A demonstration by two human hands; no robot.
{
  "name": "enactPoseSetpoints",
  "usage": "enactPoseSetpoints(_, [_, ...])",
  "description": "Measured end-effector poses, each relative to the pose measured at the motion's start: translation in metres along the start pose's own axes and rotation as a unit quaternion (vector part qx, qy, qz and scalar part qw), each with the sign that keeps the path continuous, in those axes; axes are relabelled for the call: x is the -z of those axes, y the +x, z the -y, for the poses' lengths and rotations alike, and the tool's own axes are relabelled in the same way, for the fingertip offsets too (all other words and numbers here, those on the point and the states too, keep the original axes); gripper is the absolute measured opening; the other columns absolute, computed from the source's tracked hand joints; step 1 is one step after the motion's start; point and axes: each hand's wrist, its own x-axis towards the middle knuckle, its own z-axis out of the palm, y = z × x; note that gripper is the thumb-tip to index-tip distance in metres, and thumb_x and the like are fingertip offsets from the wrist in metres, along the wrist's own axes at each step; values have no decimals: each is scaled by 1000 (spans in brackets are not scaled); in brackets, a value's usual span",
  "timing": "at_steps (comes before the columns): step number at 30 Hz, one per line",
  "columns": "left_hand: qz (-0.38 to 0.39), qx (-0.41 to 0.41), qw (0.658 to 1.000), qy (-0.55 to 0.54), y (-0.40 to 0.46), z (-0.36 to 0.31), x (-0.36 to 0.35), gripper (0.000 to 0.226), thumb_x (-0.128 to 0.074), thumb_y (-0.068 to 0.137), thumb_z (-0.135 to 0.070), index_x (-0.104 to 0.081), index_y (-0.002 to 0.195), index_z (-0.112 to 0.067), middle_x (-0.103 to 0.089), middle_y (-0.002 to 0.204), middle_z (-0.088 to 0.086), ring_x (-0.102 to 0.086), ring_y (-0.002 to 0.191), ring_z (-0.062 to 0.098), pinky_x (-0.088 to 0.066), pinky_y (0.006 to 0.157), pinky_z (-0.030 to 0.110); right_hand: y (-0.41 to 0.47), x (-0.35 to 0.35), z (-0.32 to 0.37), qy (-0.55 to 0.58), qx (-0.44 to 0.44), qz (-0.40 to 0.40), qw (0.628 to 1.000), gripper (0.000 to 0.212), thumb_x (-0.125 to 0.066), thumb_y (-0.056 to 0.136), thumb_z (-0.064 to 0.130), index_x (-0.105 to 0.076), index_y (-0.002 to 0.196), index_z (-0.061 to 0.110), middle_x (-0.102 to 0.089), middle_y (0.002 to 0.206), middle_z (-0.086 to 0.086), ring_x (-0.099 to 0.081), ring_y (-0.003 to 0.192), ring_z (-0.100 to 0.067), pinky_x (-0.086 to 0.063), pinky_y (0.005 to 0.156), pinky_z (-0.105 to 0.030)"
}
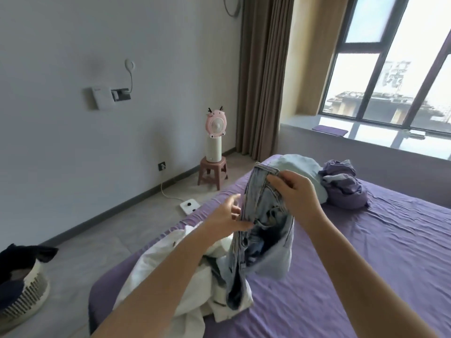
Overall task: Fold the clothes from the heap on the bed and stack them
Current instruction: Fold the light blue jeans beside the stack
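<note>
Head view: right hand (294,191) grips the waistband of light jeans (262,230) lifted over the white heap (170,276) near left; left hand (228,217) pinches their edge. No folded stack shows; folding looks barely begun.

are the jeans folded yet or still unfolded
Not folded yet. The jeans hang loose and bunched from the right hand at the waistband, the left hand at their edge, the lower end trailing onto the white clothes.
</note>
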Motion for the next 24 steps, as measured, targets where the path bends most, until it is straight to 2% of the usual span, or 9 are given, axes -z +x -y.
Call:
enactPoseSetpoints(3, [-52, -33, 994, 88, -6, -3, -23, 41, -78, 77, -23, -61, 112, -11, -64, 92, -2, -62, 86, 17, -49, 80, 29, -9, 30, 9, 73, -23, -49, 996, 32, -64, 89, 19, -56, 71, -7, -46, 62, -7, -40, 60, -14, -34, 58, -28])
enactPoseSetpoints(6, [-106, -100, 983, 112, -13, -27, -31, 19, -68, 87, -20, -63, 90, -2, -62, 76, 5, -54, 69, 19, -37, 64, 29, -16, 53, 19, 135, -59, -91, 985, 27, -62, 90, 17, -56, 81, -8, -52, 70, -10, -46, 64, -18, -40, 62, -32])
enactPoseSetpoints(8, [-99, -131, 979, 118, -18, -50, -32, 21, -63, 90, -18, -63, 95, 2, -66, 84, 14, -58, 73, 25, -43, 69, 34, -21, 66, 25, 190, -96, -62, 975, 13, -64, 88, 16, -59, 90, 5, -63, 78, -8, -60, 66, -16, -51, 63, -31])
enactPoseSetpoints(12, [-53, -196, 973, 107, -24, -86, -35, 24, -65, 90, -24, -63, 90, 0, -62, 76, 10, -53, 63, 18, -42, 63, 29, -41, 79, 22, 177, -133, 70, 973, 37, -75, 76, 6, -62, 111, 3, -71, 100, -11, -68, 90, -23, -56, 80, -35])
enactPoseSetpoints(14, [-26, -201, 972, 115, -24, -95, -35, 33, -68, 86, -34, -65, 85, -1, -60, 69, 5, -49, 57, 11, -40, 59, 25, -52, 82, 18, 167, -144, 25, 975, 31, -72, 80, 5, -65, 109, 0, -73, 95, -8, -68, 88, -19, -56, 82, -32])
enactPoseSetpoints(17, [-19, -195, 975, 100, -27, -100, -30, 55, -71, 73, -55, -66, 82, -1, -57, 68, 0, -47, 60, 3, -40, 60, 10, -62, 93, 19, 209, -127, -48, 968, 15, -64, 86, 1, -67, 100, 5, -71, 97, -13, -64, 92, -25, -52, 87, -40])
enactPoseSetpoints(19, [7, -189, 977, 102, -31, -106, -24, 55, -71, 66, -63, -67, 83, -10, -62, 66, -8, -55, 61, 4, -42, 60, 8, -63, 103, 28, 216, -110, -102, 965, 14, -62, 87, 0, -68, 88, 13, -73, 85, -3, -65, 84, -20, -54, 81, -34])
enactPoseSetpoints(21, [47, -187, 972, 133, -35, -112, -19, 46, -75, 65, -61, -63, 92, -25, -65, 71, -18, -60, 64, -6, -43, 63, 6, -60, 110, 42, 189, -85, -124, 970, 16, -61, 87, 1, -66, 82, 15, -71, 74, 5, -64, 75, -14, -54, 72, -27])
enactPoseSetpoints(24, [89, -184, 961, 189, -39, -101, -11, 66, -83, 64, -46, -47, 115, -23, -60, 93, -23, -60, 87, -9, -46, 72, 7, -52, 120, 59, 138, -88, -161, 973, 2, -63, 87, 6, -65, 86, 7, -69, 88, -13, -62, 85, -29, -51, 83, -43])
